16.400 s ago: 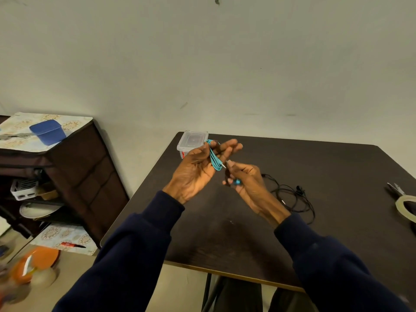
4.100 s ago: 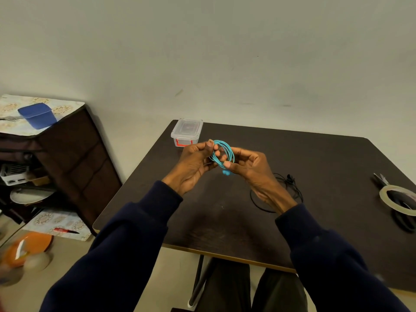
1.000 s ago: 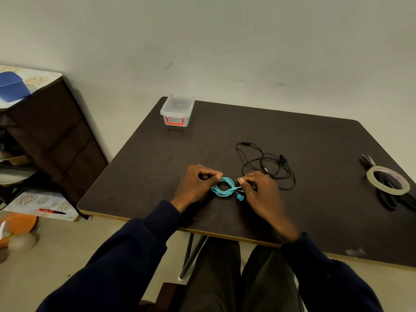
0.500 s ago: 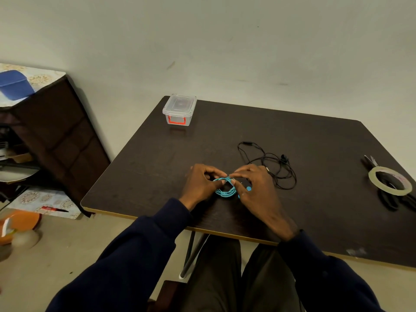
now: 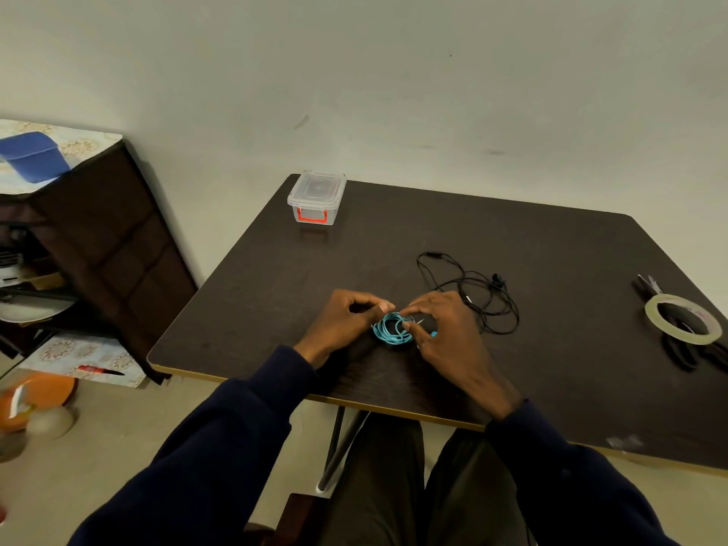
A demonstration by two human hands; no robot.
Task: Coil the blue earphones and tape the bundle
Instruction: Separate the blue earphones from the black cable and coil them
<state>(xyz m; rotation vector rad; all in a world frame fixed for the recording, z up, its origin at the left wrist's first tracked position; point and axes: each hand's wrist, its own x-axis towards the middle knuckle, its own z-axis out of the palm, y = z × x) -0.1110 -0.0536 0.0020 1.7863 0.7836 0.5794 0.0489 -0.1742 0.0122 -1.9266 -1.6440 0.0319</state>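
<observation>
- Left hand [image 5: 342, 323] sits curled on the bench [image 5: 551, 380], fingers [image 5: 384, 306] pinched together at the upper left edge of the blue earphones [image 5: 392, 329].
- Right hand [image 5: 445, 334] presses in from the other side, fingers [image 5: 411, 310] and thumb closed on the right edge of the same coil.
- The blue earphones lie as a tight round bundle flat on the bench, near its front edge, right between the two hands; one blue earbud [image 5: 433, 333] pokes out beside the right hand.
- Dark navy sleeves [image 5: 220, 447] run back from both wrists toward the camera.
- Just beyond the right hand, a loose tangle of black earphones [image 5: 478, 295] sprawls on the dark wood-grain top.
- Far left corner of the bench: a small clear plastic box [image 5: 316, 197] with a red latch, lid on.
- Out at the right edge, a roll of clear tape [image 5: 683, 319] rests on top of black-handled scissors [image 5: 677, 350].
- The bench top is dark brown with a pale edge band, pushed up against a plain off-white wall [image 5: 394, 84].
- Left of it, a dark cabinet [image 5: 106, 246] carries a patterned cloth and a blue container [image 5: 33, 156]; plates show on its shelves.
- Down on the pale floor [image 5: 98, 447], an orange dish [image 5: 35, 396] sits at the left margin, blurred.
</observation>
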